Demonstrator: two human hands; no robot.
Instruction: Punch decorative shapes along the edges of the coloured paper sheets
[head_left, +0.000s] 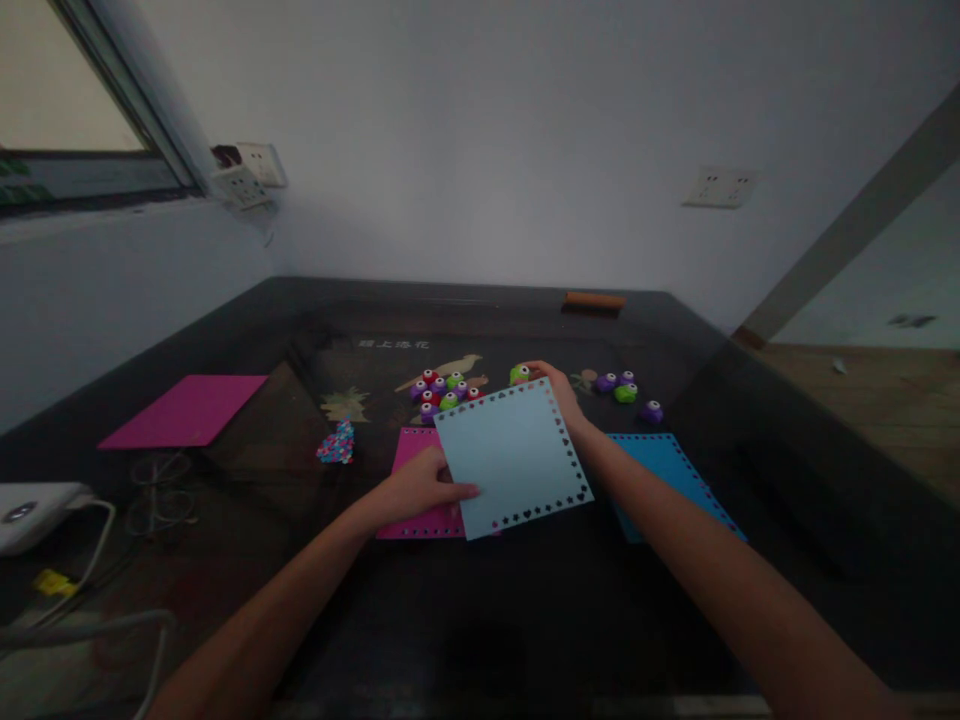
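Observation:
My left hand (420, 488) is closed on the lower left edge of a light blue paper card (510, 455), thumb on top. Small star, heart and other shapes are cut along the card's top, right and bottom edges. My right hand (551, 390) is behind the card's top right corner, its fingers curled on a small green craft punch (519, 374) with an eye on it. Part of that hand is hidden by the card. Under the card's left side lies a pink paper card (409, 455) with punched edges. A blue paper card (652, 460) lies beneath my right forearm.
Several red, purple and green punches (448, 400) cluster behind the cards; more purple and green punches (626, 393) sit to the right. A pile of colourful paper bits (337, 443), a plain pink sheet (187, 410) and a white device (37, 515) with cables are leftward. A brown stick (595, 300) lies far back.

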